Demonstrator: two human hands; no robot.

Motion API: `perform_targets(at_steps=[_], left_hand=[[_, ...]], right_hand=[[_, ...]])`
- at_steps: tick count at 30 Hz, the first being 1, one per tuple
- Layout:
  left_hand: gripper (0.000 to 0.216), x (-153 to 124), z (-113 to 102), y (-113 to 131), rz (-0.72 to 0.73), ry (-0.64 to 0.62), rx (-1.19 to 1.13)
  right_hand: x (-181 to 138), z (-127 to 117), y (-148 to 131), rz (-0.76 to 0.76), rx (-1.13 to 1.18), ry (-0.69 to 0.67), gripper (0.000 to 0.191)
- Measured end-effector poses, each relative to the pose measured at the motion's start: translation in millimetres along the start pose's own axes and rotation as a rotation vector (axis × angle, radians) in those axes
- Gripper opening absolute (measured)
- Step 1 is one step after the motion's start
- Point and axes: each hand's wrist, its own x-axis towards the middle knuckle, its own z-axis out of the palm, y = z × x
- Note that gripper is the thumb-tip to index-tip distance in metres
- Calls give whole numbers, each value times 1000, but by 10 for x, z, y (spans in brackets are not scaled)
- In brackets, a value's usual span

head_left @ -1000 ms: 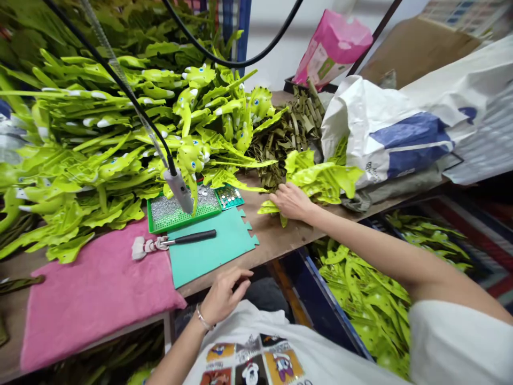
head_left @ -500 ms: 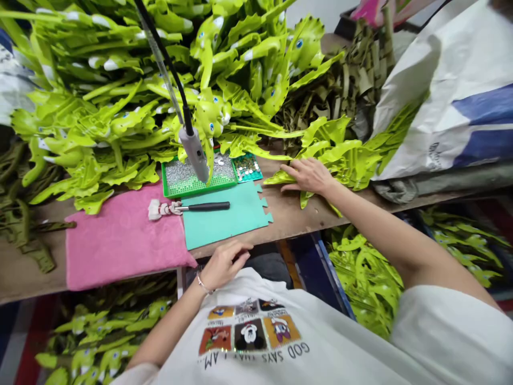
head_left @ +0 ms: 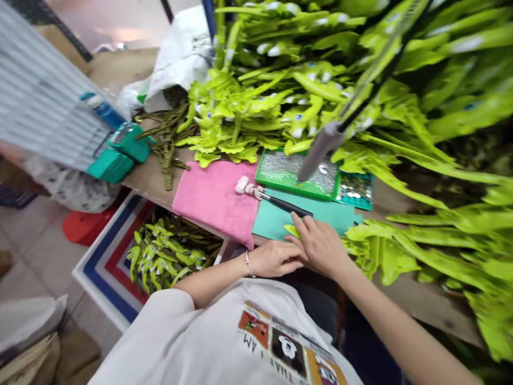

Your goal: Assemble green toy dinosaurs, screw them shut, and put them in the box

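My right hand (head_left: 325, 247) is above the near edge of the teal foam mat (head_left: 274, 225), its fingers closed on a lime-green plastic piece (head_left: 292, 230) whose tip sticks out to the left. Just beside it, my left hand (head_left: 276, 259) touches or nearly touches the right fingers; its own fingers are loosely bent and apart, with nothing visible in them. A black-handled tool (head_left: 286, 205) lies across the mat, its pale cloth-wrapped end on a folded pink cloth (head_left: 216, 200). The right index fingertip is close to the handle.
Behind the mat stand a green tray (head_left: 276, 170) of small silvery pieces and a teal tray (head_left: 363, 195) of shiny discs. A grey hanging tool (head_left: 320, 151) dangles over them. Lime-green parts (head_left: 240, 107) are heaped along the back, with more on the right (head_left: 385, 251).
The view has swung left. My right hand has moved from the lime-green pile to the mat's front, bringing a lime-green piece beside my left hand.
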Motion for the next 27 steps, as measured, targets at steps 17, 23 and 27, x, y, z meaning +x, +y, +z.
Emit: perform_targets(at_steps=[17, 23, 27], left_hand=[[41, -989, -2805, -1374, -1194, 889, 706], [16, -990, -3002, -1499, -1105, 1153, 511], [35, -977, -2915, -1402, -954, 1317, 244]], right_hand=[[-98, -124, 182, -53, -35, 702, 47], [-364, -96, 284, 142, 69, 672, 24], [-436, -162, 231, 286, 188, 719, 17]])
